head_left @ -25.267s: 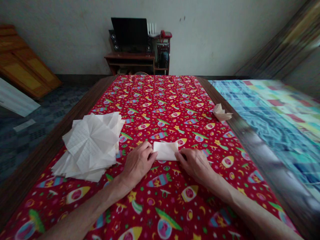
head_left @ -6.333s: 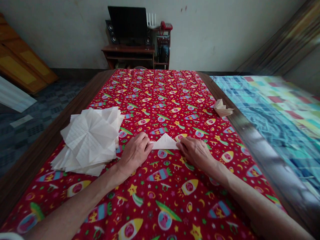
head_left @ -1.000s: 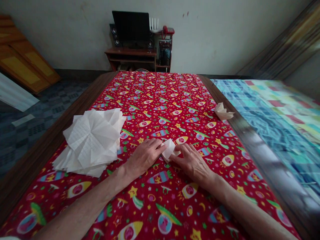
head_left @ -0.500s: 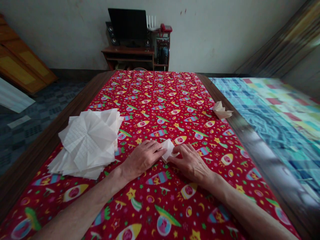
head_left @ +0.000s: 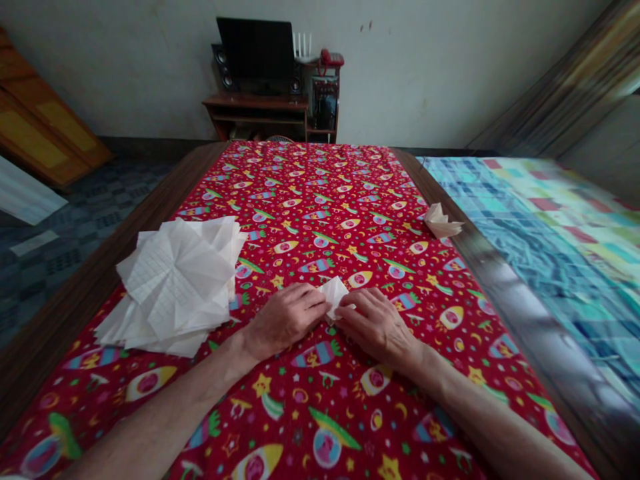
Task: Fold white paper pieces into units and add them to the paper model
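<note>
A small folded piece of white paper [head_left: 333, 292] lies on the red patterned cloth [head_left: 320, 400], between my two hands. My left hand [head_left: 290, 317] grips its left side, fingers closed together at the edge. On the other side my right hand [head_left: 373, 321] holds the paper with thumb and fingertips pressed on its lower right part. The fingers cover both side edges of the paper. To the left sits a stack of creased white paper sheets [head_left: 180, 280], fanned out unevenly. A folded paper piece with pointed flaps [head_left: 443, 221] rests near the cloth's right edge.
Dark wooden borders [head_left: 500, 280] run along both sides of the cloth. A bed with a checked blue cover [head_left: 540, 267] adjoins on the right. Against the wall stands a desk [head_left: 255, 101] with a black monitor [head_left: 256, 57]. A wooden cabinet [head_left: 45, 120] is at far left.
Twenty-five seconds ago the paper was a flat rectangle, later a low triangle; now it is a smaller, pointed shape. In the last second my right fingers have closed in over its front.
</note>
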Tool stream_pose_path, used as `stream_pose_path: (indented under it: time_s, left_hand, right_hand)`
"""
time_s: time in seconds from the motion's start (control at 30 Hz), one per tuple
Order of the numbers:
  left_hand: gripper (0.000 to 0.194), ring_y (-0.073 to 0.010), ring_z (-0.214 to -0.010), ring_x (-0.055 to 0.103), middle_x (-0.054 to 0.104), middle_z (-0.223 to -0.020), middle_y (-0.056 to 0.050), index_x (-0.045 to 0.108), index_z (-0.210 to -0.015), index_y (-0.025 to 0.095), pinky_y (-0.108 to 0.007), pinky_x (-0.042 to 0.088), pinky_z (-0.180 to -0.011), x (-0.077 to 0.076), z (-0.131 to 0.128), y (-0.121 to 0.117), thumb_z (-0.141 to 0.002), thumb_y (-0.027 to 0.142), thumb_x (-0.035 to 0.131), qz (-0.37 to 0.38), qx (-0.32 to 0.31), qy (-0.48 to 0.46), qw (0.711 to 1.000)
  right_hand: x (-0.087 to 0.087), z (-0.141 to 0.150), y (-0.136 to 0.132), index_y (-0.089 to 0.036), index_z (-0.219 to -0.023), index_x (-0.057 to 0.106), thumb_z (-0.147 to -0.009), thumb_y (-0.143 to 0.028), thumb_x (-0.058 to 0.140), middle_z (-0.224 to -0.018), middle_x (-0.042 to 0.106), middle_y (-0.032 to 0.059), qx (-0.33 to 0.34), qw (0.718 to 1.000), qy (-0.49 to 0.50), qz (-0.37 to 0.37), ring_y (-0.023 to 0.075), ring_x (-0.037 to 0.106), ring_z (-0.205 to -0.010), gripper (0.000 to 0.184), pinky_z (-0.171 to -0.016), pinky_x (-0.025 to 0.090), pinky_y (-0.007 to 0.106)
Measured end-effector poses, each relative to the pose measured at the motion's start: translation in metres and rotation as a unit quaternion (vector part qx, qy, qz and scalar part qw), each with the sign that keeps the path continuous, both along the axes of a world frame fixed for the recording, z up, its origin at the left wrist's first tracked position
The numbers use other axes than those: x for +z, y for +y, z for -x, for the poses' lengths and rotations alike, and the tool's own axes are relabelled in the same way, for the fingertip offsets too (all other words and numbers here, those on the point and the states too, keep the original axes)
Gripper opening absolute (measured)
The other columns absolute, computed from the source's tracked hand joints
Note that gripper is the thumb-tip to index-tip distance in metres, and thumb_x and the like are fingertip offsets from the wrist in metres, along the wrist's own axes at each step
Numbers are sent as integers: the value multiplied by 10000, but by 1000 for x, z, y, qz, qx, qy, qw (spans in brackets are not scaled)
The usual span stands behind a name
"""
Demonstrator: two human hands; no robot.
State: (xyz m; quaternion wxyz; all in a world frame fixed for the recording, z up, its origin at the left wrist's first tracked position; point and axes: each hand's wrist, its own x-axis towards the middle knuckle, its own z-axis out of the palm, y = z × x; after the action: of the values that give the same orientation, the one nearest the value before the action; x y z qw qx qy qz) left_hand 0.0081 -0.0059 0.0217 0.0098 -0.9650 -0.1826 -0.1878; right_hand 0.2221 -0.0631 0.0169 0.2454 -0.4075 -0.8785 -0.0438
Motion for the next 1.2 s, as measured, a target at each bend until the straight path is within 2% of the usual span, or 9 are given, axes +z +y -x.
stream_pose_path:
  time_s: [0.2,0.37,0.53,0.73,0.83,1.0,1.2]
  left_hand:
    - [179,-175,-911,558,646,-957,-34,627,-993,157,-306,498,-801,0,-1,-1,-943,221,468,29,9,-16,999]
    - [175,-162,-886,566,646,-909,-34,624,-947,168,-283,499,-785,-5,-3,-1,-947,216,456,60,33,-49,996]
    - [93,-161,-889,563,626,-893,-23,609,-911,183,-290,483,-803,-10,-5,5,-917,196,517,140,78,-110,981]
    - [132,-143,-779,564,562,-794,-9,596,-756,162,-259,468,-714,-13,-10,12,-881,204,581,194,161,-141,957]
    - [179,-151,-778,558,554,-792,-8,574,-733,165,-268,456,-713,-11,-12,13,-890,250,571,179,193,-97,960]
    - [215,-176,-776,545,568,-828,-25,571,-791,171,-303,427,-707,-7,-15,11,-917,339,521,102,237,-11,966]
    - [220,-178,-760,548,582,-824,-33,561,-780,176,-307,408,-691,-2,-18,8,-915,347,526,66,256,23,964]
  right_hand:
    - [-1,3,1,-188,-907,651,-939,-292,485,-864,628,51,-7,1000,3,-6,154,529,-783,198,-700,386,296]
    - [-3,4,2,-190,-893,646,-940,-275,472,-871,611,52,-49,998,19,42,152,527,-780,199,-689,395,286]
    - [-2,4,2,-183,-821,603,-957,-242,423,-802,587,44,-80,990,64,94,143,524,-754,234,-674,405,258]
    - [-1,10,7,-165,-775,564,-959,-239,394,-755,551,46,-162,982,35,91,136,500,-676,262,-614,360,247]
    - [-2,12,9,-171,-764,553,-955,-254,401,-759,556,41,-189,979,8,81,134,506,-680,257,-621,342,246]
    - [-5,11,13,-188,-737,541,-953,-288,414,-717,559,16,-218,974,-23,50,125,506,-633,269,-587,305,256]
    - [-7,11,16,-192,-732,549,-957,-331,412,-701,581,14,-237,969,-63,36,129,525,-617,298,-552,270,274]
